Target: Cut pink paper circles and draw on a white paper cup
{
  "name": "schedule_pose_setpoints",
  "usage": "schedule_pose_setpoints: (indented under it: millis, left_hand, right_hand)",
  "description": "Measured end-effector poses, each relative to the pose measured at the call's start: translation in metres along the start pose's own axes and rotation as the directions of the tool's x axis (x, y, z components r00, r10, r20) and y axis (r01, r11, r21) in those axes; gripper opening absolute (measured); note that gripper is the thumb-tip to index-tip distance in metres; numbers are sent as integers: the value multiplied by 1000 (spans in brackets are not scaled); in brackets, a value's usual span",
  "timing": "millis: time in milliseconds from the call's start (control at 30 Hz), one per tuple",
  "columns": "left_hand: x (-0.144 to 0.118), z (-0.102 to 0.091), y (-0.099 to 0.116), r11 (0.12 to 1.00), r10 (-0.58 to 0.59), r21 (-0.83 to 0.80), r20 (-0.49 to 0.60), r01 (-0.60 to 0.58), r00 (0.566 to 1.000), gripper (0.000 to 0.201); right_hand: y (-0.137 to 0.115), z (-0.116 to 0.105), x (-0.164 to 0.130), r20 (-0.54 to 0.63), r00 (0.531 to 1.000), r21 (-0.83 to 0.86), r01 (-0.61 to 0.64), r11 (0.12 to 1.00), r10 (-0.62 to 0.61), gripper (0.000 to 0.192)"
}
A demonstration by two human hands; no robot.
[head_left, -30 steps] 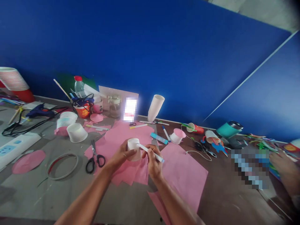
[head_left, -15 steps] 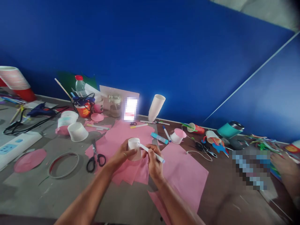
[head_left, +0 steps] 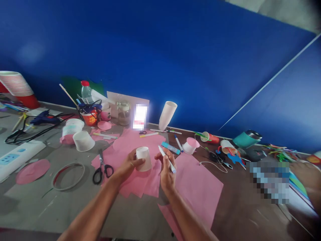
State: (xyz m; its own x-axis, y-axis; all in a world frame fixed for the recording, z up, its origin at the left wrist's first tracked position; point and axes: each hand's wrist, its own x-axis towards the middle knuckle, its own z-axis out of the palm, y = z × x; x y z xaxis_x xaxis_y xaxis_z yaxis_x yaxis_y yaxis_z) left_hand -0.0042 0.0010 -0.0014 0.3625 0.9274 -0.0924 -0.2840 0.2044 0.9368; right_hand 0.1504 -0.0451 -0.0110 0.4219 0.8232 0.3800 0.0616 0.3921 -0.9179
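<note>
My left hand (head_left: 128, 164) grips a small white paper cup (head_left: 143, 158), held upside down above a pile of pink paper sheets (head_left: 140, 177). My right hand (head_left: 166, 169) holds a white marker with a blue end (head_left: 167, 159), its tip lifted a little to the right of the cup and not touching it. Black-handled scissors (head_left: 101, 169) lie on the table to the left of my left hand.
Other white cups (head_left: 82, 141), a tall cup stack (head_left: 167, 115), loose markers (head_left: 149, 135), a glue stick (head_left: 170, 148), a wire ring (head_left: 67, 176), a power strip (head_left: 17, 155), a glue gun (head_left: 45, 117) and a teal tumbler (head_left: 246, 139) crowd the table. A blue wall stands behind.
My right hand has drawn the marker away from the cup; its tip was on the cup's side before. The cup has tilted slightly. A hand at the right edge has left the view.
</note>
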Motion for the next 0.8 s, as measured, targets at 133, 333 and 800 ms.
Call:
schedule_pose_setpoints:
  millis: [133, 333, 800]
  left_hand:
    - [1, 2, 4, 993, 61, -106, 2, -61, 998, 56]
    - [2, -1, -5, 996, 21, -87, 36, -18, 999, 52]
    - [0, 0, -3, 997, 53, 58, 50, -56, 997, 47]
  right_hand:
    - [5, 3, 0, 36, 999, -14, -31, 999, 32, 37]
    - [7, 5, -7, 127, 992, 9, -4, 1000, 3, 37]
    - [-16, -1, -12, 249, 939, -77, 263, 962, -237, 34]
